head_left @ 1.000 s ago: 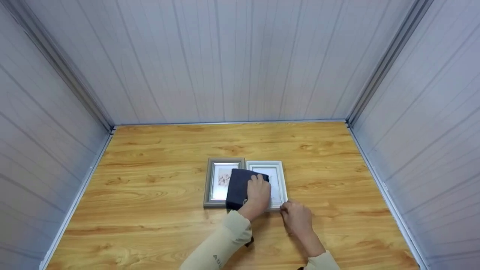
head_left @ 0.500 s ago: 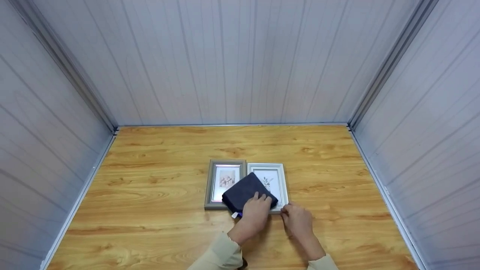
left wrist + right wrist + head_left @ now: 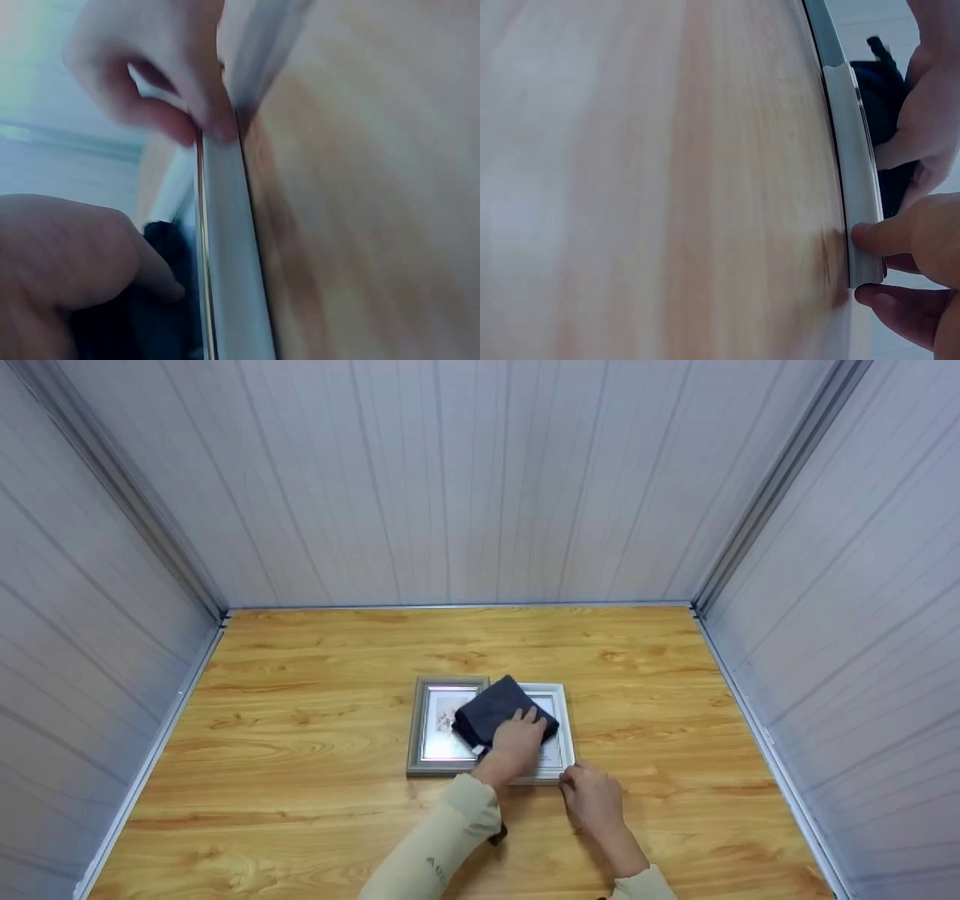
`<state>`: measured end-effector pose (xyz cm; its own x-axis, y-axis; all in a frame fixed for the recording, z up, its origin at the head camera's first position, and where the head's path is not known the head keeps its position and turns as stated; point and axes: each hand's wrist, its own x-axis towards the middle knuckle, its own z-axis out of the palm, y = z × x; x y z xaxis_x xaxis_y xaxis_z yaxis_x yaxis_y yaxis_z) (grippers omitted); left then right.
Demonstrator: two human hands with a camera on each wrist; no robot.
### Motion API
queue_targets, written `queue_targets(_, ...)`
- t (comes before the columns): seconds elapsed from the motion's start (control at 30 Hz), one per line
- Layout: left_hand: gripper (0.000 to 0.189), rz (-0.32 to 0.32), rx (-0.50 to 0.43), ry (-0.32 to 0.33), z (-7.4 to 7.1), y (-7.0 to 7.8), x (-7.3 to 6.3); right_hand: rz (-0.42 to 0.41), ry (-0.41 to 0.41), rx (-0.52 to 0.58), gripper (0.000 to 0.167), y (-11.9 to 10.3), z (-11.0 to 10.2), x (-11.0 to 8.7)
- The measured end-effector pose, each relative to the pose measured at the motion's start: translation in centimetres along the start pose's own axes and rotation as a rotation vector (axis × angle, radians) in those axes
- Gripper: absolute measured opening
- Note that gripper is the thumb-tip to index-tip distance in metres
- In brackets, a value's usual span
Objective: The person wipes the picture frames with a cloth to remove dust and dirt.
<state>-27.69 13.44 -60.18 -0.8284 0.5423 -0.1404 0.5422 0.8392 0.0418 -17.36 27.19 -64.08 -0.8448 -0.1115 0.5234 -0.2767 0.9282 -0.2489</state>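
Note:
A dark navy folded cloth (image 3: 491,710) with a small white tag lies slanted across two picture frames. My left hand (image 3: 519,740) grips it near its lower right side, fingers spread over the top. Under it on the right is the white picture frame (image 3: 568,735), holding a print partly covered by the cloth. On the left sits the grey-brown picture frame (image 3: 415,727), its picture partly hidden. My right hand (image 3: 594,795) pinches the white frame's near right corner. In the right wrist view, thumb and fingertips of the right hand (image 3: 922,255) are at that corner.
Both frames lie side by side on a wood-grain table (image 3: 300,802). Pale panelled walls stand behind (image 3: 465,487) and on both sides, with metal strips along the table's edges.
My left hand has moved back and forth over the frames with the cloth, turning it; since half a second ago it has shifted away from me. The right hand has stayed at the corner.

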Motion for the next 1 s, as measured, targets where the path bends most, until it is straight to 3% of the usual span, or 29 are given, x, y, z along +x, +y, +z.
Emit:
queue_targets(0.13,0.049,0.001,0.030,-0.010,-0.3,-0.8,1.5,0.009,-0.054,0.004,0.016,-0.1,-0.2,0.1)
queue_targets(0.23,0.048,0.020,0.027,-0.026,-0.5,-1.0,1.7,0.022,-0.077,-0.002,0.016,-0.2,-0.4,0.1)
queue_targets(0.53,0.047,0.121,0.025,-0.033,-0.6,-0.1,-0.5,0.025,-0.030,0.019,0.021,-0.2,-0.2,0.3)
queue_targets(0.77,0.042,0.254,-0.030,-0.174,-2.2,0.7,-2.9,0.034,-0.071,0.029,0.016,-0.2,-0.3,0.1)
queue_targets(0.93,0.040,0.257,-0.085,-0.202,-2.8,0.3,-2.1,0.033,-0.069,0.017,0.016,-0.1,-0.3,0.2)
queue_targets(1.0,0.043,0.253,-0.102,-0.184,-2.8,0.1,-1.3,0.029,-0.057,0.013,0.017,-0.1,-0.3,0.2)
